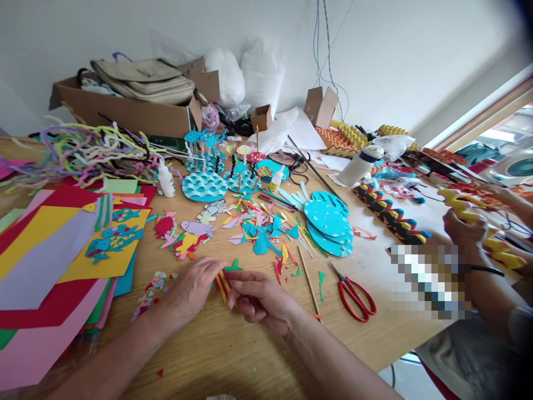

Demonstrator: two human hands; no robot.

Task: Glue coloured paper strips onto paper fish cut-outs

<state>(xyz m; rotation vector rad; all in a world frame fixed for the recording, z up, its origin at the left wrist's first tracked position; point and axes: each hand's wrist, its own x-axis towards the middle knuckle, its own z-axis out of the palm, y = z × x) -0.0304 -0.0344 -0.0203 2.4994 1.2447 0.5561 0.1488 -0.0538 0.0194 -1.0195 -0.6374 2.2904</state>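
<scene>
Near the table's front middle, my left hand [192, 286] and my right hand [262, 297] meet around a small paper piece [222, 284] with yellow and red stripes. The fingers of both are closed on it, and part of it is hidden by them. A green paper shape [234, 266] shows just behind the fingertips. Paper scraps [260, 230] in many colours lie behind my hands. Red-handled scissors [356, 294] and a thin wooden stick [309, 280] rest to the right of my right hand.
Stacked coloured sheets [50, 239] with blue paper fish [114, 239] lie at left. Glue bottles [166, 179], blue discs [331, 222] and a white flask [360, 165] stand or lie farther back. At right, another person's hands [466, 230] hold a yellow wavy strip.
</scene>
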